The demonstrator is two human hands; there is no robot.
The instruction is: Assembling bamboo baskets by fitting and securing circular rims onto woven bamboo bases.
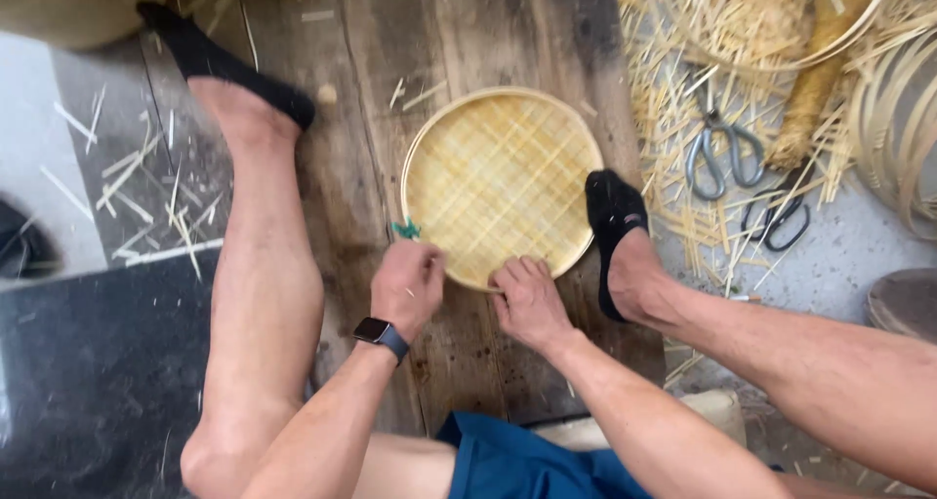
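A round woven bamboo tray point(503, 172) lies flat on a dark wooden board point(468, 40) between my legs. My left hand point(408, 282) is closed at the tray's near-left rim, next to a small green tie point(406, 230) on the rim; what the fingers pinch is hidden. My right hand point(527, 299) presses on the near rim, fingers curled over the edge. My right foot in a black sock point(613, 216) rests against the tray's right rim. A dark watch point(380, 334) sits on my left wrist.
Two pairs of scissors, one grey point(720, 153) and one black point(776, 218), lie on the floor to the right among bamboo strips point(703, 31). Bent bamboo hoops point(893, 128) stand at the far right. My left foot point(220, 65) rests at the upper left near scattered splinters.
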